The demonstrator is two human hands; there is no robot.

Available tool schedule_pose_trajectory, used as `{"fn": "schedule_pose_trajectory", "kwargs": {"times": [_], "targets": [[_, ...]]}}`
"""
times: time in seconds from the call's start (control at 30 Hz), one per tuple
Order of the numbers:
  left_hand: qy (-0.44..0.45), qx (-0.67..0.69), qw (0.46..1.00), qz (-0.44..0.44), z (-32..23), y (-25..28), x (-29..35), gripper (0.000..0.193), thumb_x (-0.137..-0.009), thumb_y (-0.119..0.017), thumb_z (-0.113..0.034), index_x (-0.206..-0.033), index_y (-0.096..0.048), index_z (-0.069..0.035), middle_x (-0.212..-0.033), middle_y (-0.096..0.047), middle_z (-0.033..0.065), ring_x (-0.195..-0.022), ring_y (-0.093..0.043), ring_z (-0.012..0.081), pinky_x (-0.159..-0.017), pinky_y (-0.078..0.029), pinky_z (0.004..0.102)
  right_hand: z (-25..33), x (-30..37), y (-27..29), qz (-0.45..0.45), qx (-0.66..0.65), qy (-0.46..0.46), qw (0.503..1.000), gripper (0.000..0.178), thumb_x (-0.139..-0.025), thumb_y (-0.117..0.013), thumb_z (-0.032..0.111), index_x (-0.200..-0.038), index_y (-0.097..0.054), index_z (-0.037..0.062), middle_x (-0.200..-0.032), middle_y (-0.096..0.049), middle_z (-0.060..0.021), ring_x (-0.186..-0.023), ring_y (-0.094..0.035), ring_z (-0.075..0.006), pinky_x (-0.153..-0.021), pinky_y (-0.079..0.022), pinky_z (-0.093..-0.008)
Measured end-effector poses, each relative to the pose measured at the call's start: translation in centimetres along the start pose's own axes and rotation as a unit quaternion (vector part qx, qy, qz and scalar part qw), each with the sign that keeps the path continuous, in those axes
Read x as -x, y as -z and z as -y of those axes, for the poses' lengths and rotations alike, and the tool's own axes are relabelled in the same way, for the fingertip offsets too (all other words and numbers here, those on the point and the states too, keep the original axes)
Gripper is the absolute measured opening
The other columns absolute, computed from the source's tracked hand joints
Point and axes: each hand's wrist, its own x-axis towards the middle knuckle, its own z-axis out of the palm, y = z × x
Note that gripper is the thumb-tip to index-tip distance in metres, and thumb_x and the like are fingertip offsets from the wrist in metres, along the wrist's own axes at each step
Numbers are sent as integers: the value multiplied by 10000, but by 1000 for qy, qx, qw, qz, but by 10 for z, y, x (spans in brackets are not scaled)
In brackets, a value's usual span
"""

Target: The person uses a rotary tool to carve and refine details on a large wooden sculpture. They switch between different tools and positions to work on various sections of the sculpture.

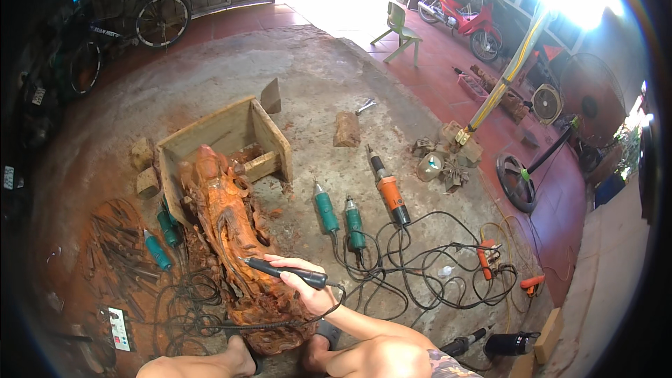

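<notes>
My right hand is closed around a black rotary carving handpiece, whose thin tip points left and meets or hovers just over the wood; contact cannot be made out. Under it lies a long reddish-orange wood carving with deep curved relief. Its far end leans on an open wooden box, and its rough, darker near end rests between my feet. From the handpiece a black cord loops down and runs left across the carving. My left hand does not show.
Right of the carving stand green die grinders and an orange grinder, with tangled black cables. Another green grinder and many thin carving bits lie left. A power strip sits near-left. Beyond are a wood block and a fan.
</notes>
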Motion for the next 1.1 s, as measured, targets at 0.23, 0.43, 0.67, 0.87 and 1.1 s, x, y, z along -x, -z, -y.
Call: {"fn": "schedule_pose_trajectory", "kwargs": {"times": [0.23, 0.43, 0.67, 0.87, 1.1], "targets": [[1, 0, 1000, 7, -1, -5, -2, 256, -1022, -532, -237, -1131, -615, -22, -1066, -665, 130, -983, -629, 204, -875, -523, 341, 2, 0, 3, 4, 19, 7, 1000, 280, -979, -581, 106, -1219, -653, -18, -1377, -589, -192, -1235, -585, -232, -975, -520, -324], [3, -2, 1000, -7, -1, 12, -1, 256, -1022, -534, -237, -1131, -617, -21, -1061, -665, 129, -978, -629, 201, -871, -523, 340, 2, 0, 2, -6, -11, -12, 1000, 272, -976, -584, 93, -1211, -653, -24, -1371, -589, -203, -1198, -604, -230, -968, -529, -331], [9, -4, 1000, -15, -2, 26, -2, 257, -1022, -535, -237, -1131, -619, -20, -1056, -666, 127, -972, -629, 199, -867, -523, 338, -5, 1, 4, -19, -33, -2, 999, 270, -971, -593, 91, -1203, -654, -33, -1365, -590, -213, -1164, -619, -227, -951, -535, -328], [16, -6, 1000, -16, -1, 24, -2, 258, -1022, -536, -237, -1131, -620, -19, -1051, -667, 126, -967, -629, 197, -863, -524, 337, 1, 0, 4, -13, -19, 3, 1000, 273, -969, -591, 83, -1205, -648, -41, -1361, -591, -219, -1111, -635, -218, -929, -540, -328], [13, -8, 1000, -11, -3, 24, -3, 259, -1023, -538, -237, -1131, -622, -18, -1046, -668, 124, -961, -629, 194, -858, -524, 336, 3, 1, 6, -13, -15, 9, 1000, 273, -972, -585, 78, -1208, -642, -48, -1365, -587, -222, -1093, -642, -214, -934, -536, -327]]}}
